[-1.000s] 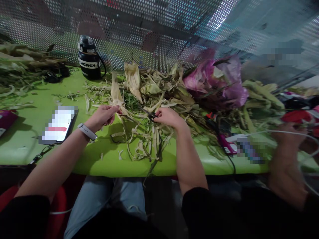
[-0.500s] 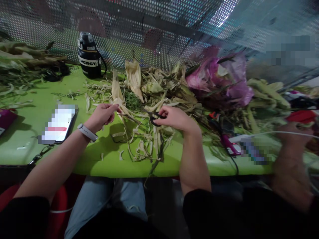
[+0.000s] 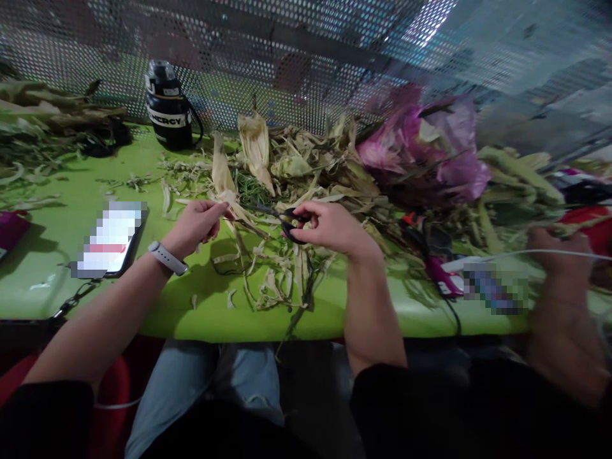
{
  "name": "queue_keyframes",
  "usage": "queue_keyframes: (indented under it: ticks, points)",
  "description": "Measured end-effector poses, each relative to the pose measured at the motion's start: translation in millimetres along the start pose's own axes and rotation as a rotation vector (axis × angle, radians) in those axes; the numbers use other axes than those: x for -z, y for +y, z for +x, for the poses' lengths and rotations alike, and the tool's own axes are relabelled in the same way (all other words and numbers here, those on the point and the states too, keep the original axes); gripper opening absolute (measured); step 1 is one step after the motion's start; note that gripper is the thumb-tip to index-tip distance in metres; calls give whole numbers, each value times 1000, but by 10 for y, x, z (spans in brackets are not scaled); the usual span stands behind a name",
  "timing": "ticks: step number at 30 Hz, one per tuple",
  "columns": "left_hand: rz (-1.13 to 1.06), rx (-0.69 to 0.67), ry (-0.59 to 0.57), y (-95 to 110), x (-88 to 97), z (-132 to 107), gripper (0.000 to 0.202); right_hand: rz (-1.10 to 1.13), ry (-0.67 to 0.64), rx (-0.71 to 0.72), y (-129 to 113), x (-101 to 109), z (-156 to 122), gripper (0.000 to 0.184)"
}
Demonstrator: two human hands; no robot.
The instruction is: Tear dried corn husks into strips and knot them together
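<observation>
My right hand (image 3: pixel 327 224) is closed on black-handled scissors (image 3: pixel 289 231), with fingers in the loops. Their blades point left toward my left hand (image 3: pixel 203 220), which is pinched shut at the pale tip of some husk; what lies between its fingertips is too small to make out. Dried corn husks (image 3: pixel 254 143) lie just behind both hands, beside a small clump of green shreds (image 3: pixel 253 189). Below the hands, cut husk strips (image 3: pixel 275 280) are scattered on the green tabletop (image 3: pixel 186 319).
A black bottle (image 3: pixel 169 121) stands at the back left, and a phone (image 3: pixel 112 239) lies left of my forearm. A pink plastic bag (image 3: pixel 421 153) is at the back right. At far right, another person's hand (image 3: pixel 559 252) is over the table, near a white cable (image 3: pixel 502 256).
My right hand and the scissors have shifted slightly left, bringing the blades closer to my left hand. My left hand stays nearly in place. The other person's hand at right has moved a little.
</observation>
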State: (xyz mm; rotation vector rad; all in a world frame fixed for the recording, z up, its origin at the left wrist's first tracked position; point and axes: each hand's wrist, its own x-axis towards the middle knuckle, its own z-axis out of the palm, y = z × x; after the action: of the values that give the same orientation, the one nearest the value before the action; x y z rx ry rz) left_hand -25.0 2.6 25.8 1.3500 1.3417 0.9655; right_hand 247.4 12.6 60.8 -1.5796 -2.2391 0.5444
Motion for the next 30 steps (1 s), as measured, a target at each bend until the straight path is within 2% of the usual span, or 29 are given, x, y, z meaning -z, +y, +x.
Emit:
queue_keyframes:
  ticks: [14,21,24,26,30]
  points:
    - [4,9,-30,42,-94,-77,33,-58,47,45,-112,-240,106,35]
    - [40,-3,-24,54,-95,-82,34,41,107,78,-82,-269,103,22]
    - [22,15,-27,44,-90,-64,32,98,188,10,-13,-290,156,28]
    - [-42,26,-29,26,-94,-39,31,54,209,-80,50,-306,210,31]
    - [-318,87,-48,6,-117,4,28,-220,89,-204,177,-347,302,22]
